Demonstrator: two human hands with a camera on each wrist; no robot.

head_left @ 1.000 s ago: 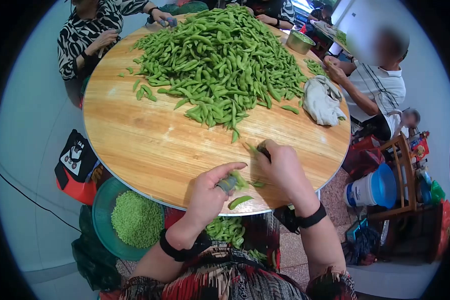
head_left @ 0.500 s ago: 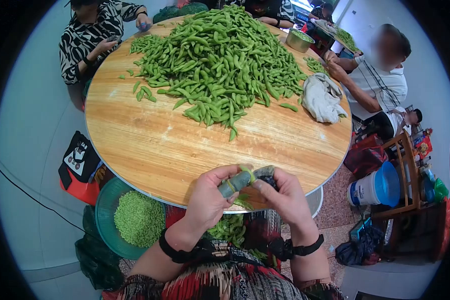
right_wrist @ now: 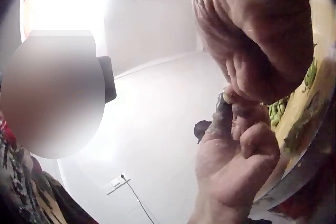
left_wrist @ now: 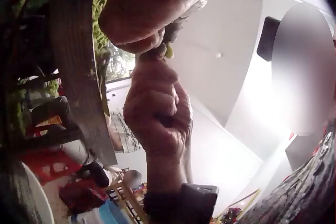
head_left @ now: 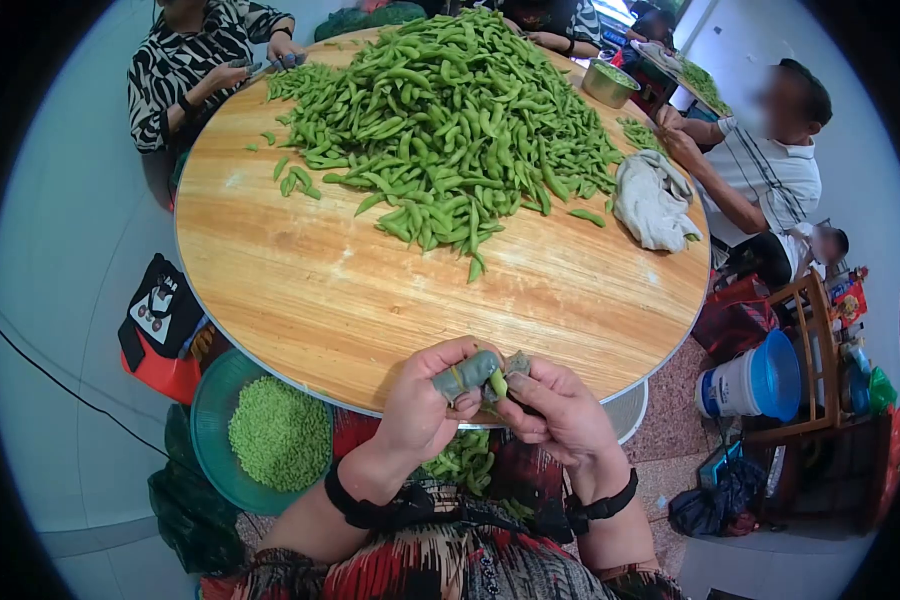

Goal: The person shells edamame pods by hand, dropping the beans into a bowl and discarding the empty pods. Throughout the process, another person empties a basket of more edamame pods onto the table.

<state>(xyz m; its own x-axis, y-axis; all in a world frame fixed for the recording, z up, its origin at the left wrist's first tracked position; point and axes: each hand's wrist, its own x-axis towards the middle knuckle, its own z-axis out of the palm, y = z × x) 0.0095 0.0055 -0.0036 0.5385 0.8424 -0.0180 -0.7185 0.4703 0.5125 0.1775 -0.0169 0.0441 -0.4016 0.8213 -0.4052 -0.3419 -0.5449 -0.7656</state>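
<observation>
At the near edge of the round wooden table (head_left: 300,290), both hands meet over one green soybean pod (head_left: 498,382). The left hand (head_left: 418,405), a grey cover with a yellow band on its thumb, pinches the pod from the left. From the other side the right hand (head_left: 570,410) grips it with curled fingers, also wearing a dark grey cover. In the left wrist view a bit of green pod (left_wrist: 169,51) shows between the fingertips; most of it is hidden. A large heap of soybean pods (head_left: 450,120) covers the far part of the table.
A teal basket (head_left: 210,420) of shelled beans stands low at left. Pods or husks (head_left: 460,460) lie below the table edge. On the table are a grey cloth (head_left: 655,200) and a metal bowl (head_left: 610,84). Other people sit around the table. A white bucket (head_left: 730,385) stands at right.
The right hand has come in from over the table to meet the left hand. Since half a second ago, the fingers have shifted around the pod, with the right fingers more curled.
</observation>
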